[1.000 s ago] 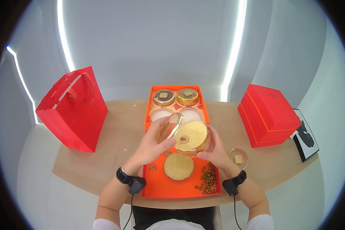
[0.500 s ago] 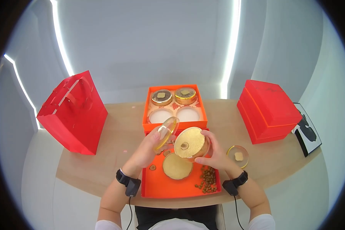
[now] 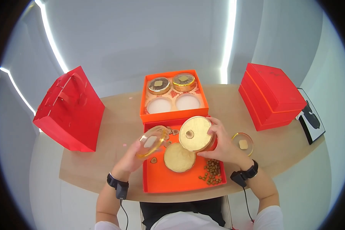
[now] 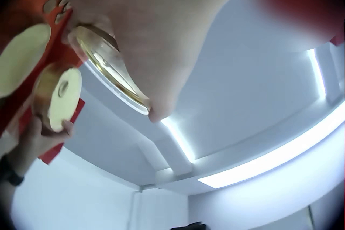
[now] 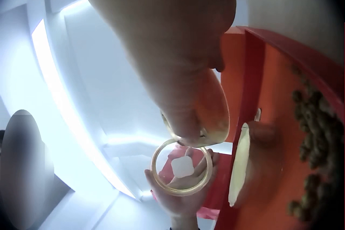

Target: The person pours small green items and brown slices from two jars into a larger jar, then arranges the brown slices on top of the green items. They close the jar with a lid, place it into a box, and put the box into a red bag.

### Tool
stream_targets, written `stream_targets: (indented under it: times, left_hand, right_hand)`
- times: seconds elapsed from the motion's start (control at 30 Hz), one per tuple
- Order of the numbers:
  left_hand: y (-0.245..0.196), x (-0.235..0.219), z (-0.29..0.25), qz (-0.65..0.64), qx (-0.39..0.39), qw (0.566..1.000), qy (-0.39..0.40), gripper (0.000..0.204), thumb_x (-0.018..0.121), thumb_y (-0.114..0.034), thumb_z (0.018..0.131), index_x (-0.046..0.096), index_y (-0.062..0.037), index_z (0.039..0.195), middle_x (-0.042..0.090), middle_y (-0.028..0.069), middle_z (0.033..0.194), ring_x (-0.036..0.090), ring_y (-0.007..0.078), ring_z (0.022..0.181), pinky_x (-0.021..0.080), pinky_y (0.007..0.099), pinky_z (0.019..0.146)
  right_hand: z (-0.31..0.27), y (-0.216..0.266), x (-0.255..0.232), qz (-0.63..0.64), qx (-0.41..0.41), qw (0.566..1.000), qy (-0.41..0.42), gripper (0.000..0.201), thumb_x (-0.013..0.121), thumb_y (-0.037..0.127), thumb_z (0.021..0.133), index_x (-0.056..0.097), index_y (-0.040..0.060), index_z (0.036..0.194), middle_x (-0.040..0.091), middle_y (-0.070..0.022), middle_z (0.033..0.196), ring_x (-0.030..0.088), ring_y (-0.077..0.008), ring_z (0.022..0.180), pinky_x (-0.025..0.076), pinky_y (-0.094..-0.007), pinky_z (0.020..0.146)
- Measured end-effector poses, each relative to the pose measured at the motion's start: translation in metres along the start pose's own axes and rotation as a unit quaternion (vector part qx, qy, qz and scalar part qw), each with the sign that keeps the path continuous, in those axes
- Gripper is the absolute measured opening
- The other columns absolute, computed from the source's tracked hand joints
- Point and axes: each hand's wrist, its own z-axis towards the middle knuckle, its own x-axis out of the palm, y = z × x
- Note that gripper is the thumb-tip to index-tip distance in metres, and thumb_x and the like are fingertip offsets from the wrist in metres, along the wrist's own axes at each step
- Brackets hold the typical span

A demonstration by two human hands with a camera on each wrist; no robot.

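My left hand (image 3: pixel 130 158) holds a clear round lid (image 3: pixel 152 141) with a gold rim by its edge, tilted over the tray's left side. A square patch sits at the lid's centre, plain in the right wrist view. My right hand (image 3: pixel 223 145) grips a round tub (image 3: pixel 198 142) from the side; its gold foil top tips toward me. One brown dried slice (image 3: pixel 189 134) lies on that foil. Below, a second gold-topped tub (image 3: pixel 179 159) stands in the orange tray (image 3: pixel 168 184). Several loose slices (image 3: pixel 153 160) lie at the tray's left, and small greenish-brown pellets (image 3: pixel 212 172) pile at its right.
Behind the tray, an orange box (image 3: pixel 174 116) holds two lidded tubs and two round white recesses. Another gold-rimmed lid (image 3: pixel 243 144) lies right of the tray. A red paper bag (image 3: pixel 74 111) stands left; stacked red boxes (image 3: pixel 272 96) and a framed picture (image 3: pixel 312 117) stand right.
My left hand has drawn the lid left and down, away from the tub. My right hand has shifted the tub slightly right. The slice stays on the foil.
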Motion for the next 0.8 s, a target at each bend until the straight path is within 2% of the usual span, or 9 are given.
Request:
stream_targets:
  times: [0.03,0.13,0.23,0.27,0.37,0.47,0.57,0.67,0.8]
  left_hand:
    - [-0.004,0.000,0.000,-0.051,0.005,0.998,0.032,0.093,0.045,-0.073,0.108,0.037,-0.0001,0.166,0.044,0.0179,0.168,0.051,0.0400,0.152,0.042,0.0488,0.124]
    - [-0.010,0.015,0.012,-0.160,-0.033,0.985,0.057,0.100,0.037,-0.078,0.106,0.035,0.0005,0.167,0.045,0.0218,0.167,0.051,0.0503,0.149,0.043,0.0544,0.123]
    - [-0.016,0.023,0.036,-0.156,-0.087,0.984,-0.007,0.099,0.036,-0.077,0.107,0.032,0.0001,0.169,0.046,0.0219,0.167,0.057,0.0544,0.141,0.048,0.0543,0.117]
    - [-0.008,0.014,0.042,-0.166,-0.090,0.982,0.000,0.098,0.033,-0.077,0.109,0.032,0.0005,0.169,0.049,0.0216,0.163,0.058,0.0525,0.140,0.050,0.0541,0.112]
    - [-0.009,0.011,0.048,-0.143,-0.095,0.985,0.018,0.100,0.030,-0.078,0.109,0.031,0.0017,0.170,0.055,0.0207,0.157,0.060,0.0498,0.138,0.051,0.0525,0.109]
    - [0.000,-0.007,0.056,-0.150,-0.130,0.977,0.072,0.099,0.030,-0.078,0.109,0.034,0.0018,0.168,0.060,0.0178,0.150,0.061,0.0431,0.138,0.050,0.0500,0.110]
    - [0.005,-0.017,0.063,-0.125,-0.135,0.976,0.115,0.099,0.030,-0.078,0.109,0.036,0.0014,0.168,0.061,0.0164,0.151,0.062,0.0375,0.139,0.049,0.0480,0.112]
    - [0.000,-0.011,0.062,-0.112,-0.134,0.982,0.070,0.099,0.030,-0.077,0.109,0.040,0.0035,0.166,0.059,0.0164,0.155,0.062,0.0356,0.139,0.049,0.0473,0.113]
    - [-0.002,-0.015,0.058,-0.107,-0.122,0.985,0.059,0.098,0.030,-0.075,0.110,0.044,0.0065,0.162,0.058,0.0173,0.157,0.062,0.0361,0.138,0.048,0.0483,0.116]
  right_hand:
    - [0.006,0.005,-0.001,-0.013,-0.002,1.000,0.005,0.080,0.101,0.023,0.076,0.045,0.0097,0.131,0.037,-0.0279,0.161,0.045,-0.0476,0.149,0.051,-0.0500,0.116]
    - [0.020,0.013,0.002,-0.047,-0.013,0.999,0.016,0.076,0.101,0.023,0.076,0.048,0.0089,0.129,0.037,-0.0283,0.160,0.048,-0.0492,0.146,0.054,-0.0506,0.113]
    - [0.031,0.019,0.009,-0.103,-0.033,0.994,0.016,0.075,0.101,0.023,0.076,0.050,0.0085,0.129,0.037,-0.0280,0.159,0.054,-0.0497,0.140,0.058,-0.0502,0.107]
    - [0.033,0.019,0.012,-0.127,-0.041,0.991,0.013,0.075,0.101,0.023,0.075,0.051,0.0084,0.129,0.037,-0.0279,0.159,0.056,-0.0498,0.138,0.060,-0.0499,0.104]
    - [0.037,0.017,0.017,-0.122,-0.058,0.991,0.012,0.075,0.100,0.023,0.075,0.051,0.0085,0.129,0.037,-0.0274,0.160,0.060,-0.0503,0.132,0.063,-0.0501,0.099]
    - [0.042,0.013,0.020,-0.120,-0.081,0.989,0.007,0.072,0.099,0.023,0.076,0.052,0.0083,0.128,0.037,-0.0273,0.160,0.062,-0.0500,0.131,0.064,-0.0497,0.098]
    - [0.045,0.018,0.022,-0.131,-0.052,0.989,0.038,0.070,0.099,0.021,0.076,0.053,0.0077,0.126,0.037,-0.0282,0.160,0.062,-0.0502,0.131,0.063,-0.0502,0.099]
    - [0.051,0.017,0.027,-0.130,-0.091,0.987,0.027,0.069,0.099,0.020,0.076,0.053,0.0073,0.126,0.036,-0.0286,0.160,0.062,-0.0499,0.131,0.063,-0.0501,0.098]
    - [0.051,0.012,0.031,-0.110,-0.077,0.991,0.021,0.071,0.100,0.021,0.075,0.053,0.0069,0.126,0.037,-0.0290,0.160,0.062,-0.0497,0.131,0.063,-0.0495,0.099]
